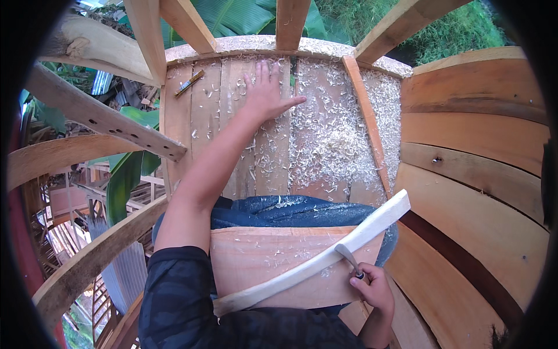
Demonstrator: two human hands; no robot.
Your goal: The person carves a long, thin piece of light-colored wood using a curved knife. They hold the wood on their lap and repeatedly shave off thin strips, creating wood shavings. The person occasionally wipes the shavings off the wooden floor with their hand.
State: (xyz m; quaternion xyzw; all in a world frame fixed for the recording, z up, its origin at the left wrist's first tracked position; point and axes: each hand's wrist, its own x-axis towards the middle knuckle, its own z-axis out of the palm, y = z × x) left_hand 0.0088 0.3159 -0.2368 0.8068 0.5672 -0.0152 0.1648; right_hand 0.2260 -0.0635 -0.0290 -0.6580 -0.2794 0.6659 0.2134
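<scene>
My left hand (267,96) reaches far forward, palm down over the plank floor (236,75), fingers and thumb spread and nothing held. Close to my body, my right hand (376,289) grips a hooked carving knife (346,255) by its short dark handle. Its curved metal blade points up and left over a long, pale, slightly bent strip of wood (302,270). That strip lies slantwise across a broad reddish board (256,253) on my lap, its lower left end against my shirt. No hand is holding the strip.
Curly wood shavings (343,145) cover much of the floor, heaped right of centre. A thin batten (367,122) leans there. A small yellow-brown stick-like object (189,83) lies at the far left. Curved plank walls (465,131) rise at right; open wooden ribs (104,113) stand at left.
</scene>
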